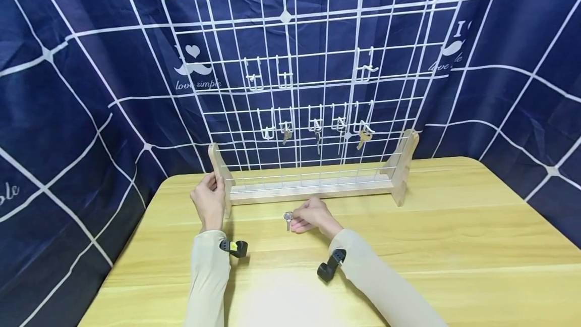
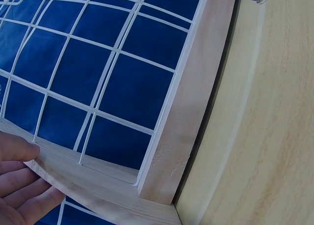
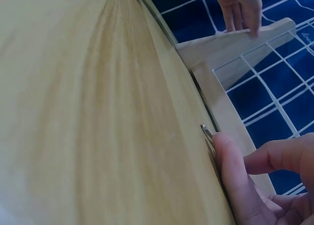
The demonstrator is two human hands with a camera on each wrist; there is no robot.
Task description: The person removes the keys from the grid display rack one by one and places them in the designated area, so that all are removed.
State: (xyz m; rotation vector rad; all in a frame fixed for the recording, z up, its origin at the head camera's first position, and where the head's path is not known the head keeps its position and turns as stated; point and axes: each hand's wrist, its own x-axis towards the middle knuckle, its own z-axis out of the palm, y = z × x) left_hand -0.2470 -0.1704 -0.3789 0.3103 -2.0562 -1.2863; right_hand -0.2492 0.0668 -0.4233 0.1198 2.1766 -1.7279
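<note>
Though near rack edge (image 1: 268,199), key (image 1: 288,217) apart.

And it's bright in the head view, glare burning white on the near tabletop (image 1: 290,299), soft shadow beside the left sleeve (image 1: 209,276), while both wrist views run dimmer, grid bars (image 2: 117,50) bowing in the left one.

The right hand (image 1: 313,214) hides most of the silver key (image 1: 288,219) in the right wrist view — its teeth too small to tell in any view — while the head view's near edge cuts off both sleeves (image 1: 209,271).
</note>
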